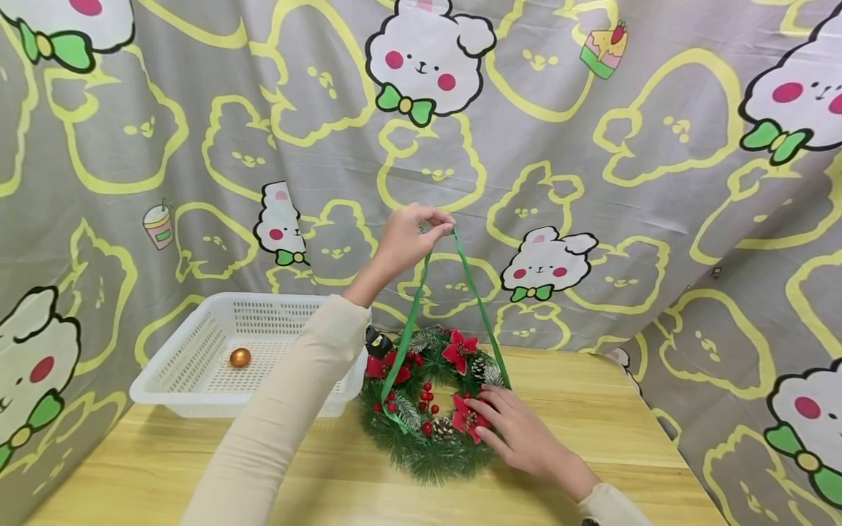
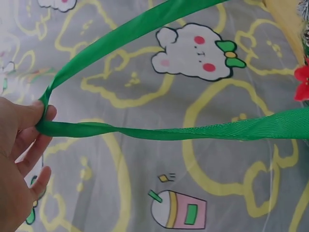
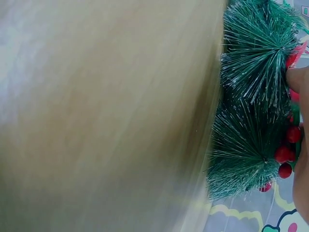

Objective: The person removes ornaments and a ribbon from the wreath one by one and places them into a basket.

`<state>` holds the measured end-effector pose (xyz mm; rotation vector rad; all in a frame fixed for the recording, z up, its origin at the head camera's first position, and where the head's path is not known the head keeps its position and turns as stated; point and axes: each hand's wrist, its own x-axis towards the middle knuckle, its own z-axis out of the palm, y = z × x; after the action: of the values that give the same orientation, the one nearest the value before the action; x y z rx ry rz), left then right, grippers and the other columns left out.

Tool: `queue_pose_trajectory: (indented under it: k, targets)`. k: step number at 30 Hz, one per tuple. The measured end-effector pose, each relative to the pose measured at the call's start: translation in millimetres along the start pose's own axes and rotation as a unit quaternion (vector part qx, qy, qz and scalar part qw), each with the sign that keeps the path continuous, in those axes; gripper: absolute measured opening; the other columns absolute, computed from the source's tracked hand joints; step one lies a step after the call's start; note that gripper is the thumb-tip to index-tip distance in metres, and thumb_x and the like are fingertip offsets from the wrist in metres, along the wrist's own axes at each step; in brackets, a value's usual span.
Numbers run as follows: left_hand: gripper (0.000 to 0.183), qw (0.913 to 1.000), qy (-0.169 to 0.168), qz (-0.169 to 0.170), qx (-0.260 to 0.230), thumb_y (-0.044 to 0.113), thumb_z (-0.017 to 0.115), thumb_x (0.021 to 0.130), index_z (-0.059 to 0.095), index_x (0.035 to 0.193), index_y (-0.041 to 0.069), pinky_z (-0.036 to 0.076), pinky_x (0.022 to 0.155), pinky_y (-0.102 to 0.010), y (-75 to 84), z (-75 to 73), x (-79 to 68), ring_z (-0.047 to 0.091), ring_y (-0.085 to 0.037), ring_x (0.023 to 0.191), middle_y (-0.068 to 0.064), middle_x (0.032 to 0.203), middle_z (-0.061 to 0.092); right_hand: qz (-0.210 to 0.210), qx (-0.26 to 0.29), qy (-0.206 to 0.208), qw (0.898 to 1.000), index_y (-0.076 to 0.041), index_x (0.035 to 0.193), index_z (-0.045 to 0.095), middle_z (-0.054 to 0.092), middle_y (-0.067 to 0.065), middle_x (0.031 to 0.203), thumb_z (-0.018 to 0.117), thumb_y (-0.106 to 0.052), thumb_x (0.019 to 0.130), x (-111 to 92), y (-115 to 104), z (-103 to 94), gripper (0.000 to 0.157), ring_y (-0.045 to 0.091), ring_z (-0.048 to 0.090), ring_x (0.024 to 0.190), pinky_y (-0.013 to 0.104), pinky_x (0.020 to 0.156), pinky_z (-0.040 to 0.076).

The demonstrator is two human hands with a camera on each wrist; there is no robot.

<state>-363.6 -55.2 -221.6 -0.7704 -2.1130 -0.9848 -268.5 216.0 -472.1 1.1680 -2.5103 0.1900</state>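
Observation:
A green Christmas wreath (image 1: 434, 456) with red poinsettias (image 1: 460, 351), red berries (image 1: 427, 398) and pinecones lies on the table. My left hand (image 1: 413, 235) is raised above it and pinches the top of a green ribbon (image 1: 479, 288) between thumb and fingertips. Both strands of the ribbon run down to the wreath, forming a tall loop. On the wreath's right side rests my right hand (image 1: 522, 437), its fingers extended over the needles beside a red flower. The right wrist view shows green needles (image 3: 256, 72) and part of that hand at the edge.
To the left stands a white perforated plastic basket (image 1: 191, 400) with a shiny copper-coloured ball (image 1: 240, 357) inside. A small black object (image 1: 378, 342) sits between basket and wreath. A grey cartoon-print curtain (image 1: 342, 175) hangs around the wooden table (image 1: 592, 409).

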Motion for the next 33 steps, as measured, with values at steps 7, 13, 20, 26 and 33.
queue_pose_trajectory:
  k: [7,13,20,26,33]
  targets:
    - [0.011,0.9983,0.05,0.03,-0.005,0.02,0.068,0.086,0.074,0.091,0.013,0.042,0.071,-0.028,13.0,-5.6,7.6,0.057,-0.011,0.08,0.001,0.083,0.072,-0.008,-0.006,0.009,1.0,-0.02,0.137,0.048,0.053,0.007,0.131,0.049,-0.039,0.096,-0.6,1.6,2.4,0.045,0.025,0.041,0.13,0.044,0.106,0.032]
    - [0.011,0.996,0.078,0.042,-0.005,0.019,0.068,0.086,0.075,0.091,0.011,0.044,0.075,-0.032,22.3,-13.0,14.9,0.058,-0.013,0.08,0.0,0.082,0.072,-0.02,-0.009,0.025,0.999,-0.018,0.136,0.05,0.054,0.007,0.128,0.051,-0.037,0.095,-0.4,2.7,3.3,0.045,0.027,0.043,0.129,0.044,0.105,0.034]
    - [0.01,0.9885,0.136,0.046,-0.047,0.015,0.069,0.085,0.075,0.089,0.008,0.043,0.081,-0.025,30.6,-27.0,25.6,0.06,-0.011,0.076,-0.003,0.079,0.072,-0.017,-0.004,0.02,1.0,-0.018,0.136,0.05,0.054,0.007,0.129,0.05,-0.038,0.096,-0.7,2.3,3.4,0.045,0.028,0.042,0.13,0.045,0.105,0.035]
    - [0.012,0.9798,0.171,-0.015,-0.102,0.016,0.069,0.085,0.074,0.09,0.007,0.043,0.076,-0.021,29.2,-47.5,32.1,0.062,-0.006,0.074,-0.004,0.079,0.071,-0.011,0.003,0.015,1.0,-0.02,0.138,0.048,0.052,0.008,0.131,0.049,-0.038,0.096,-1.2,3.4,4.7,0.046,0.027,0.041,0.131,0.045,0.105,0.034]
    - [0.013,0.9762,0.19,-0.045,-0.094,0.01,0.068,0.085,0.073,0.091,0.0,0.042,0.073,-0.02,19.7,-72.9,26.4,0.063,-0.016,0.076,-0.015,0.085,0.071,0.003,0.013,0.003,1.0,-0.021,0.139,0.047,0.05,0.007,0.134,0.046,-0.04,0.097,-3.0,4.0,3.7,0.046,0.026,0.038,0.133,0.044,0.106,0.033]
